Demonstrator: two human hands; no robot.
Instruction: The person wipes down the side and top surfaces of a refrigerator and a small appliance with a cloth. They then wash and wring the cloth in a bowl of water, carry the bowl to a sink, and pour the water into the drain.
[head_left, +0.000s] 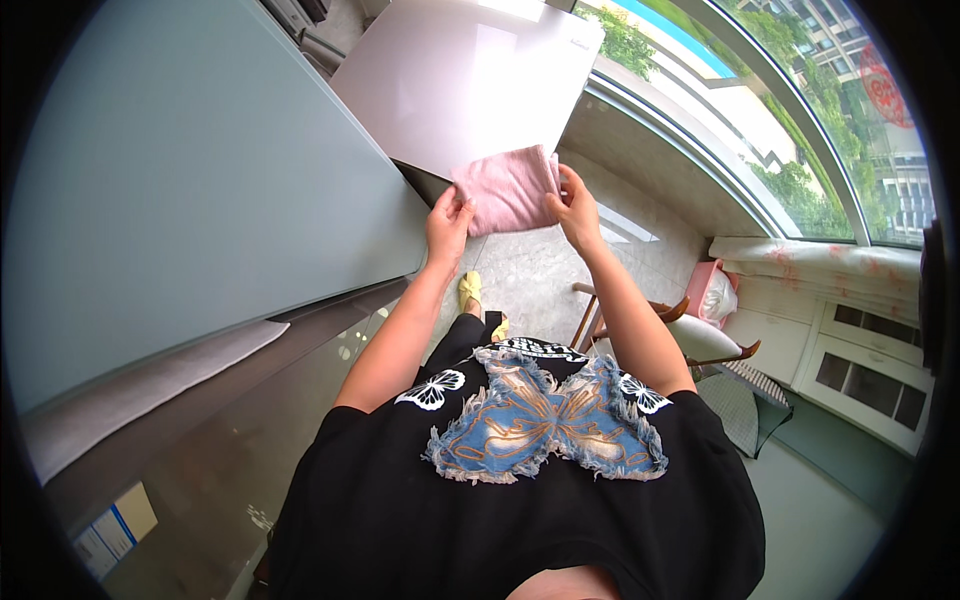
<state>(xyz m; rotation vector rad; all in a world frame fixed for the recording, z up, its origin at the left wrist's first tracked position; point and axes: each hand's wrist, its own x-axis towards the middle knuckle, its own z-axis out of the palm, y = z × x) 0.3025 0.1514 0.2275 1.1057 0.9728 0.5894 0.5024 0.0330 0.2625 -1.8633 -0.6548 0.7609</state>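
A folded pink cloth (510, 191) is held out in front of me at chest height. My left hand (450, 223) pinches its left edge, thumb on top. At the right edge, my right hand (576, 206) grips the folded layers between thumb and fingers. Just beyond the cloth lies the near corner of a glossy white appliance top (465, 90); whether the cloth touches it I cannot tell.
A large grey-green panel (202, 172) fills the left side. Curved windows (697, 90) run along the right. A wooden chair (701, 337), a pink bin (703, 289) with a white bag and white cabinets (862, 367) stand to the right. Tiled floor (525, 262) shows below.
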